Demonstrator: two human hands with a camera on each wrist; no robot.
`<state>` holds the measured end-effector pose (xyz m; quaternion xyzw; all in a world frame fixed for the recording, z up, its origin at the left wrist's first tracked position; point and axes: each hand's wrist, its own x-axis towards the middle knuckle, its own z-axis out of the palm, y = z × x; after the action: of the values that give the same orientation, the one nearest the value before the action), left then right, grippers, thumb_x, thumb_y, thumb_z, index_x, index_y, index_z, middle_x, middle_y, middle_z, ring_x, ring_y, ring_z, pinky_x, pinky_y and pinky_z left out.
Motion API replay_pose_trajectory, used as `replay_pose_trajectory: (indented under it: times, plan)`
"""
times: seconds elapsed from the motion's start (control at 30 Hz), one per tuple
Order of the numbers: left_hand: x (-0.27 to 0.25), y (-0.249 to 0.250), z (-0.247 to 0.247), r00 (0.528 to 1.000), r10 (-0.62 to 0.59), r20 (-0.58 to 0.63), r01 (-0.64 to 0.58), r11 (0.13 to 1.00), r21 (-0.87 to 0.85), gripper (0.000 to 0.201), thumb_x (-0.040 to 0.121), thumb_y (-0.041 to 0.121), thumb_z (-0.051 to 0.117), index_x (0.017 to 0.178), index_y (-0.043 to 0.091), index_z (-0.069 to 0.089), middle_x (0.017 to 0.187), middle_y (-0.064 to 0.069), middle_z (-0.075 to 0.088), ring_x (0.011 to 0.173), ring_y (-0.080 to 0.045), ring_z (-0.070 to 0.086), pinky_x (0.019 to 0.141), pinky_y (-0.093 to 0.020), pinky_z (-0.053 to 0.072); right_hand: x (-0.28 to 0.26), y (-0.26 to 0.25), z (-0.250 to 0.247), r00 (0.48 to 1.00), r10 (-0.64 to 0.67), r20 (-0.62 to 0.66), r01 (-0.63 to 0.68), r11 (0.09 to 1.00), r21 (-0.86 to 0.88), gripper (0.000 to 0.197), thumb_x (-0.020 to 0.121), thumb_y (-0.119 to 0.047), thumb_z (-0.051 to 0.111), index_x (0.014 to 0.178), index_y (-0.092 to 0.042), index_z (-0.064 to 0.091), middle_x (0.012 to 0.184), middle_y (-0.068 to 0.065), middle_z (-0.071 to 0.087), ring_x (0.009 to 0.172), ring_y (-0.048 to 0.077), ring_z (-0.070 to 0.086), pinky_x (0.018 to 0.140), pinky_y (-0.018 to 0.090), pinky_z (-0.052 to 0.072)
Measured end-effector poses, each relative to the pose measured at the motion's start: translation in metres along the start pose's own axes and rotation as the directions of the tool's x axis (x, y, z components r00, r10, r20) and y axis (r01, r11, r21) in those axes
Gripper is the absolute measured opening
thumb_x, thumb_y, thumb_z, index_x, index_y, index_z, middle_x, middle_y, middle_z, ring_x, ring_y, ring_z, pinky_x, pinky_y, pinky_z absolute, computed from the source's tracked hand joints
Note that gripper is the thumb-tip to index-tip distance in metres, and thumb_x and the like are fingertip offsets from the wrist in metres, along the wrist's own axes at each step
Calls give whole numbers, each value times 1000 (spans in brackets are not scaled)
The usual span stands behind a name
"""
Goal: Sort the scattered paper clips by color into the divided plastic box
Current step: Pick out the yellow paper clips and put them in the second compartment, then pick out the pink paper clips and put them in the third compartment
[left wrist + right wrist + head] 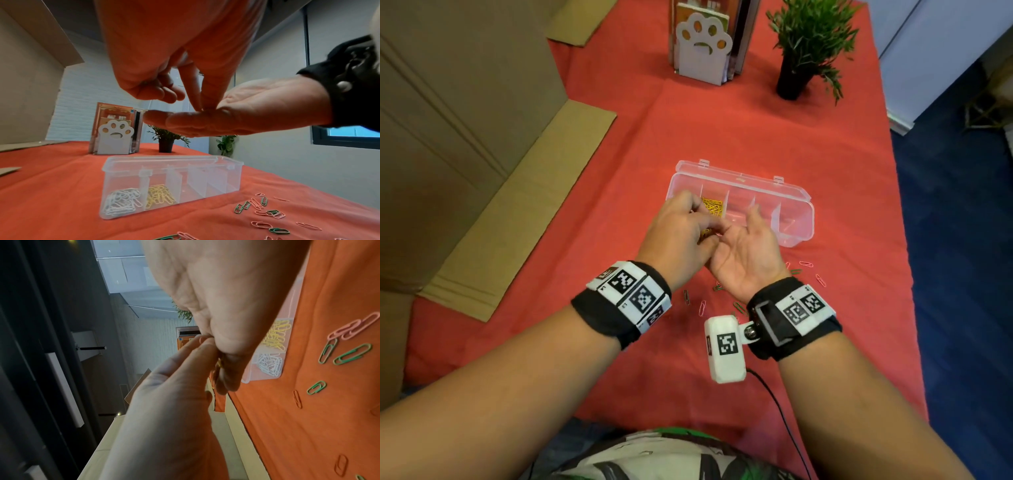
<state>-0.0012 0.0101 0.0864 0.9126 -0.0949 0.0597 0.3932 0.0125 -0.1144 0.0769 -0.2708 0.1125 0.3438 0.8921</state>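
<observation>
The clear divided box lies open on the red cloth, just beyond my hands. White clips fill its end compartment and yellow clips the one beside it; the others look bare. My right hand is held palm up with relaxed fingers. My left hand reaches over it, thumb and forefinger pinched together on the palm. A sliver of yellow clip shows between the hands. Loose pink clips and green clips lie scattered on the cloth beneath my right wrist.
A white paw-cutout bookend with books and a potted plant stand at the far end. Cardboard borders the left side. The cloth's right edge drops to blue floor. A cable hangs from my right wrist camera.
</observation>
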Motion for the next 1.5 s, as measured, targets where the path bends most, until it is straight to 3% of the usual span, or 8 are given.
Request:
replay_pose_trajectory:
  times: [0.17,0.33,0.6,0.7,0.83,1.1,1.27,1.5]
  plan:
    - [6,13,13,998,-61,-22,55,975,-216,7,76,10,69,82,10,71,89,-2,52,77,-8,54,72,-11,46,-11,-5,-11,990,-19,-137,20,1000,0,79,93,-60,14,121,4,52,103,17,63,96,24,62,92,34,47]
    - [5,13,7,908,-411,86,374,697,-612,18,86,4,58,78,19,58,69,-4,60,61,-8,58,58,-19,48,-8,-11,-27,832,-141,-537,14,972,-234,23,94,-3,35,83,-6,55,70,4,47,58,12,45,44,18,44]
    - [-28,-35,-5,665,-704,248,657,394,-643,19,89,-3,48,85,14,57,67,-7,53,40,1,56,44,-13,50,54,-32,-8,781,-511,-360,6,582,-813,38,82,15,24,81,-10,52,75,3,51,59,11,47,49,17,44]
    - [-41,-47,-8,662,-707,250,664,397,-634,19,88,-3,52,83,14,57,67,-7,54,41,1,57,45,-12,49,81,-33,-4,788,-541,-294,19,499,-866,37,81,14,28,78,-11,55,76,5,55,63,19,53,57,26,46]
    - [-48,-56,-14,653,-716,246,673,400,-623,18,87,-2,56,84,15,58,67,-6,55,41,2,57,43,-12,49,93,-35,-5,828,-500,-252,-171,203,-964,39,91,-1,35,122,-8,57,116,12,63,107,28,60,86,32,48]
    - [-16,-47,-1,804,-585,108,562,687,-460,10,82,5,64,85,12,70,62,0,59,50,-4,51,58,-20,45,41,-41,-29,766,-587,-261,-20,384,-923,45,81,14,34,113,-6,57,100,7,62,94,19,61,74,20,47]
    - [42,-20,28,924,-381,33,372,874,-313,11,76,10,68,82,19,71,69,5,63,69,-14,57,77,-32,52,-23,-34,-69,716,-614,-333,-110,373,-922,29,85,5,48,100,-14,63,100,10,66,93,17,60,84,30,49]
    - [86,6,63,927,-353,125,354,935,13,19,83,25,59,98,28,70,99,3,72,94,-19,65,83,-25,47,-80,-24,-108,760,-555,-339,-237,250,-939,25,88,-3,47,100,-14,66,94,0,64,92,18,61,89,28,47]
